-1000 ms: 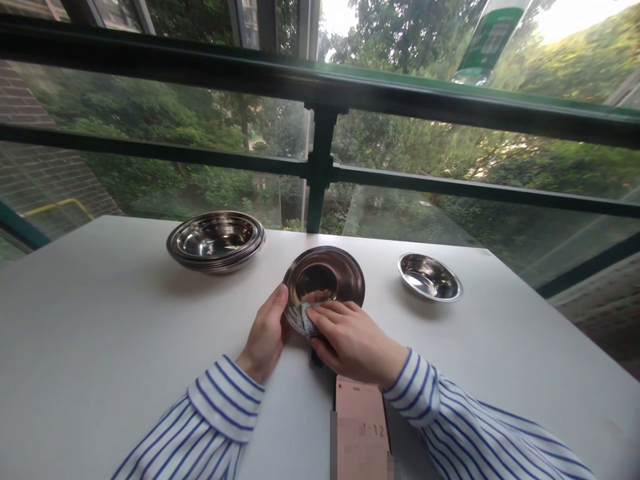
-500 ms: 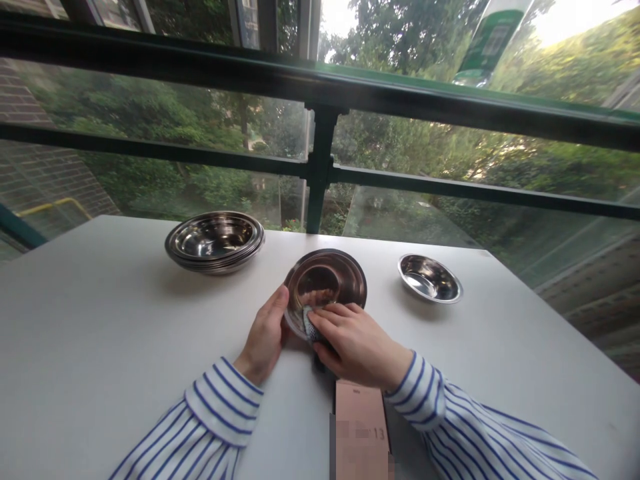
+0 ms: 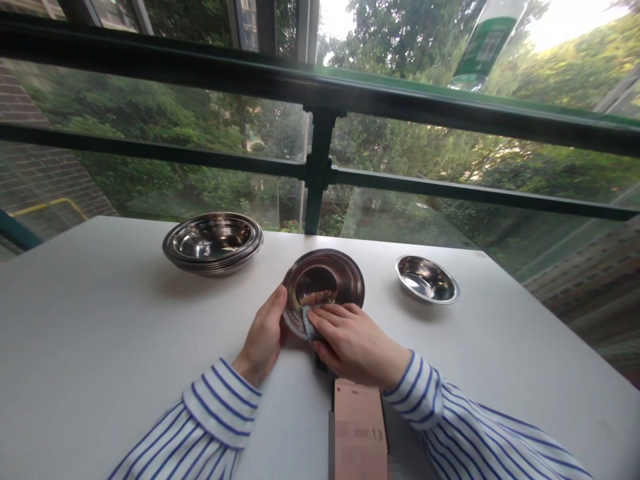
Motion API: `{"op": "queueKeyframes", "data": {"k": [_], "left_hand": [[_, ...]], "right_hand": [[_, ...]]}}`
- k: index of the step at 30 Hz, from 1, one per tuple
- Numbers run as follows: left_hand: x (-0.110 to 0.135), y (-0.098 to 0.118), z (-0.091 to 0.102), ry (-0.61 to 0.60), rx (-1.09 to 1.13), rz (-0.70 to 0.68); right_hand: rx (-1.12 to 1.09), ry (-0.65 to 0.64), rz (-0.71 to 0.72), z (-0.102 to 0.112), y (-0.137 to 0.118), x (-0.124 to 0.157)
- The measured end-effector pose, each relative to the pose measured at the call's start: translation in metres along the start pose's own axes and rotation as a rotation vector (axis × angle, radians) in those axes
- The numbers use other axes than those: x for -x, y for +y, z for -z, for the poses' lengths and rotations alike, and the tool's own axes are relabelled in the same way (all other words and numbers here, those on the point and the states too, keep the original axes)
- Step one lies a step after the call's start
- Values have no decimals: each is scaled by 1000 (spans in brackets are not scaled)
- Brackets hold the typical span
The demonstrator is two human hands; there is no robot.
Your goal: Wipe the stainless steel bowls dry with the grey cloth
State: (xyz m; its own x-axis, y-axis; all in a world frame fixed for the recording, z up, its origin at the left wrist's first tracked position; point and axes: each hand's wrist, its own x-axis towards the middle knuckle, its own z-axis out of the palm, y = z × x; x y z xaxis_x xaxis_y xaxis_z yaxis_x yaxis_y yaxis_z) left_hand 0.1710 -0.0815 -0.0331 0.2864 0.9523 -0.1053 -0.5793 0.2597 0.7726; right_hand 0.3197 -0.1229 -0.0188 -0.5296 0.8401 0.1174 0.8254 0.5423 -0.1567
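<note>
A shiny metal bowl (image 3: 345,280) is tilted toward me above the white table. My left hand (image 3: 263,333) grips its left rim, thumb on the inner edge and fingers behind. Pressed against the bowl's lower inside wall is a grey-and-white patterned cloth (image 3: 310,325), bunched under the fingers of my right hand (image 3: 353,339). Most of the cloth is hidden by that hand. To the left stands a stack of several metal bowls (image 3: 214,243). A single smaller metal bowl (image 3: 427,279) sits upright on the right.
The white table (image 3: 125,347) ends at a dark green railing (image 3: 320,160) with glass behind it. A phone with a pink screen (image 3: 360,420) lies near me, below my right hand. A bottle with a green label (image 3: 485,43) stands on the rail at upper right.
The view has shifted very slightly. Both hands, the bowl and the cloth keep nearly the same position.
</note>
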Motion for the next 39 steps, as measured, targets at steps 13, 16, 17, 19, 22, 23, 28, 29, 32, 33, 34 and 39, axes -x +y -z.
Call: {"op": "queueKeyframes", "data": {"k": [13,16,17,19,22,23,28,29,32,33,34,39], "left_hand": [[-4,-1,3,-19,-40,-30],[-6,-2,5,-26,-64,-43],[-6,-3,5,-32,-64,-45],[-6,-4,5,-38,-61,-42],[-6,-5,7,-14,-64,-26],[-6,-5,7,-1,-68,-19],[-6,-2,7,21,-83,-7],[-6,-1,6,14,-79,-14],[-5,-2,6,-10,-61,-24],[-5,-2,6,-17,-56,-23],[-5,-2,6,-22,-52,-21],[-7,-3,6,18,-60,-9]], "right_hand": [[53,17,-54,-2,-8,-2],[24,10,-47,-1,-7,-3],[-6,24,-39,-3,-8,-5],[-64,62,-29,-8,-9,-9],[-79,67,-14,-10,-10,-11],[-65,52,-9,-8,-9,-9],[10,-13,-23,4,-5,-2],[10,-13,-23,4,-5,-2],[-14,40,-14,-4,-7,-7],[-22,64,-10,-7,-8,-9],[-27,80,-6,-10,-9,-10],[-18,37,-7,-5,-8,-7]]}}
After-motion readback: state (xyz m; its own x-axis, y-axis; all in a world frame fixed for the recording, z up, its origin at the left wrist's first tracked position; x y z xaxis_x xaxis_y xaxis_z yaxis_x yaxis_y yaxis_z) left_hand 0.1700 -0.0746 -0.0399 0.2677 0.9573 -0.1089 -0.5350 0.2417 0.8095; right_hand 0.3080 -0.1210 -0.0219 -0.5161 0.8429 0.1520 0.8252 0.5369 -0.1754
